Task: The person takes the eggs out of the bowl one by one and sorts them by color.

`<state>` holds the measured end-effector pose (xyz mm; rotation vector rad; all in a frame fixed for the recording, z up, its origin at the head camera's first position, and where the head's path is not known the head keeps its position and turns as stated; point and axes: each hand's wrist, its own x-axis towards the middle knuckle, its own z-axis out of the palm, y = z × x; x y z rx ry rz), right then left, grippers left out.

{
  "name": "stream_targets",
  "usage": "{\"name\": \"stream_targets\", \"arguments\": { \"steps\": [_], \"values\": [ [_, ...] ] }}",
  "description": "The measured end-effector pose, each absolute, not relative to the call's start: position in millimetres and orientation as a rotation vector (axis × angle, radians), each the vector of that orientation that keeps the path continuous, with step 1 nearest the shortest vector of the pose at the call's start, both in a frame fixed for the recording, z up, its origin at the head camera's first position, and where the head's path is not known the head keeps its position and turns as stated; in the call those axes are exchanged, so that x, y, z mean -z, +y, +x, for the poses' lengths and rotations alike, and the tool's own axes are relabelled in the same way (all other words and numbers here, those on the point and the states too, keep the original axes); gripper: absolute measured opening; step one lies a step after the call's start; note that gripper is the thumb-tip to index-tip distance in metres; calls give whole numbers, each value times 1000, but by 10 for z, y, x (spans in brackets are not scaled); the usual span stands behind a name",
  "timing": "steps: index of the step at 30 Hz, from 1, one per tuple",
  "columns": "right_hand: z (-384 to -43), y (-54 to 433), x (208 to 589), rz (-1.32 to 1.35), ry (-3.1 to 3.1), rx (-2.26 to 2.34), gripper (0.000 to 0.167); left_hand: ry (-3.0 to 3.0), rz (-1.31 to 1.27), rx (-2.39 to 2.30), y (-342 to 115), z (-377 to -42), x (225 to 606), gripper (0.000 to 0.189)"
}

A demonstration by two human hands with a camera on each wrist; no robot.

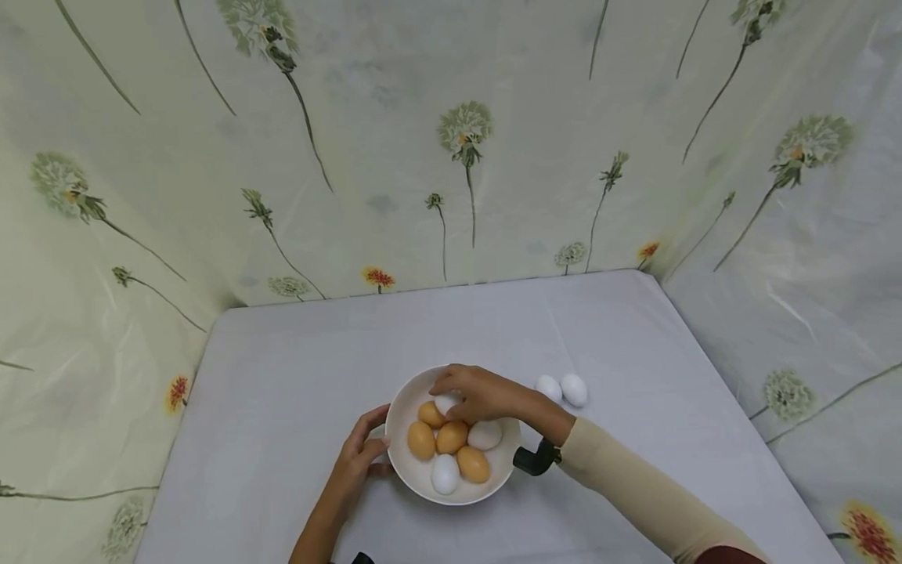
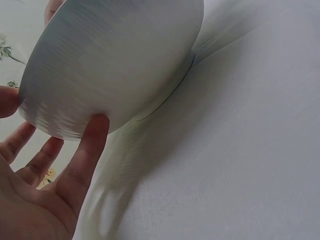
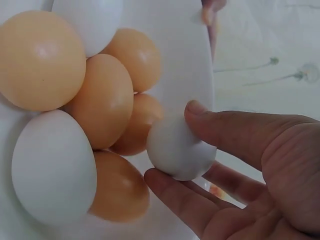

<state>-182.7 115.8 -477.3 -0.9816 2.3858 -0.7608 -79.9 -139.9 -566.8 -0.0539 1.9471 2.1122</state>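
Note:
A white bowl (image 1: pixel 402 474) stands on the table and holds several brown eggs (image 1: pixel 421 440) and white eggs (image 1: pixel 445 475). At its left side my left hand (image 1: pixel 355 458) grips it, thumb at the rim; in the left wrist view the fingertips (image 2: pixel 97 125) lie against the outer wall. My right hand (image 1: pixel 486 393) reaches over the far part of the bowl and pinches a white egg (image 3: pixel 175 150) between thumb and fingers. That egg is right beside the brown eggs (image 3: pixel 120 185) in the right wrist view.
Two more white eggs (image 1: pixel 574 390) lie side by side on the table (image 1: pixel 296 368), to the right of the bowl and beyond the right forearm. Flower-printed sheeting (image 1: pixel 395 157) rises behind the table and along both sides.

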Motion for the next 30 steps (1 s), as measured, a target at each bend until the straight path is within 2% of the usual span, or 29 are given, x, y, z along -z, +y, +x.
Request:
{"name": "stream_targets", "arguments": {
  "steps": [18,25,30],
  "values": [
    [-1773,1718,4488,-953,2412,954,46,1945,-62,-2105,-1401,-801,5630,48],
    [-1817,2059,4396,-798,2408,1110,50,1950,-63,-2100,-1414,-813,5629,48],
    [-1838,2302,4371,-732,2532,1055,51,1945,-62,-2105,-1420,-819,5641,47]
  ]
}}
